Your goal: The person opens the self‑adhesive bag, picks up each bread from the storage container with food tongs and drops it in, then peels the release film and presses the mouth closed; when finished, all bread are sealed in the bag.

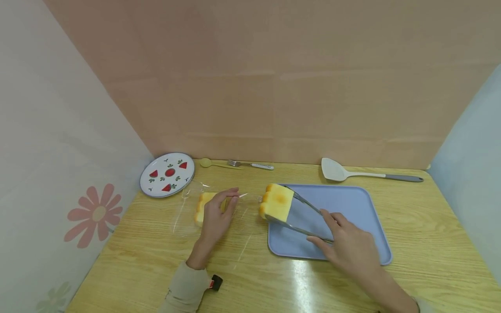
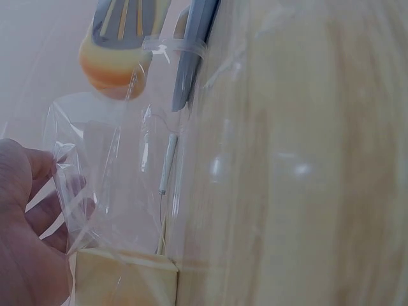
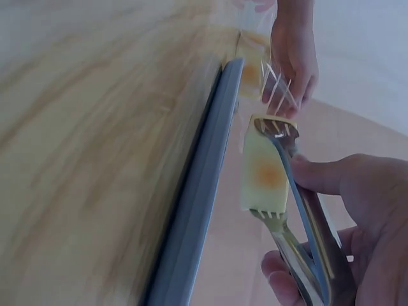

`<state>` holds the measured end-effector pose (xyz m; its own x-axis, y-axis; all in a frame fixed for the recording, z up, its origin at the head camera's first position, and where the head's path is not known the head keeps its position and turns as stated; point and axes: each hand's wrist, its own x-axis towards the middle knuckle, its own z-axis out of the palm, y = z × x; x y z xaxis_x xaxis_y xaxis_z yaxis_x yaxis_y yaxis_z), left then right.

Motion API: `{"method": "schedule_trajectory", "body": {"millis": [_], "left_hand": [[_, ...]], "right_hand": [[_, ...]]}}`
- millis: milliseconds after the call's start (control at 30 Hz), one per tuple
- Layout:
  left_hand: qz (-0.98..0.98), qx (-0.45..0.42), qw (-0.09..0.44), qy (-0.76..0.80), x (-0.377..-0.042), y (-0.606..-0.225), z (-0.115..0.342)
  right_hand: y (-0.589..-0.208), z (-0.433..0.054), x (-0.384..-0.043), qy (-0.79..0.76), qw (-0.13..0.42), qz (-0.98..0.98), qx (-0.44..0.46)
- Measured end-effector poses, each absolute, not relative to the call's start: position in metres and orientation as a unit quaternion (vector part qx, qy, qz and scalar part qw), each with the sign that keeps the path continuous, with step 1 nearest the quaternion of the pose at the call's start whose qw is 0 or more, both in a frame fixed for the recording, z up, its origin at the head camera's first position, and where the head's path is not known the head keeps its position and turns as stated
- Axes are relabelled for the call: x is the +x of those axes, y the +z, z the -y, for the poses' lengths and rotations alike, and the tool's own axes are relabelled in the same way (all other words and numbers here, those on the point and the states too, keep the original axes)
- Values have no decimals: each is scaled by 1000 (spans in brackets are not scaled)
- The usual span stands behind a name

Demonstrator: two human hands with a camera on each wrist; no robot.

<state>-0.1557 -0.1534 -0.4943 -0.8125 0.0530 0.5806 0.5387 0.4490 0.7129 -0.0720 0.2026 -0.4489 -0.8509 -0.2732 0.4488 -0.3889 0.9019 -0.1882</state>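
My right hand grips metal tongs with fork-like ends. Between the tong ends is a bread slice, yellow with a browned edge, held over the left rim of the blue tray. To its left lies a clear plastic bag with another bread slice inside, partly covered by my left hand. In the left wrist view, the thumb and fingers pinch the edge of the bag, whose mouth stands open toward the tongs.
A plate with watermelon prints stands at the back left. Along the back lie a yellow spoon, a fork and a white spatula with a grey handle end. Walls close off the back and both sides of the wooden table.
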Motion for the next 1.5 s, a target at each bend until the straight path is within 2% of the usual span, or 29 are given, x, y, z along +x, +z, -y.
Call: {"method": "schedule_trajectory", "body": {"millis": [167,433,833,1167,1500], "left_hand": [[817,-180,254,-485,-167,-517,162],[803,-196,256,-502,-160,-504,158],[814,-184,248,-491,-162,-507,157],[807,-189,238,-506,-159,-505,156],[802,-195,238,-513,-157,-501,155]], "right_hand": [[-450,-183,-72,130,212,952,180],[-452,-172,-70,117,263,934,211],[-450,-176,-69,100,274,923,253],[-445,-179,-94,92,231,922,295],[-447,-165,-97,114,153,942,276]]}}
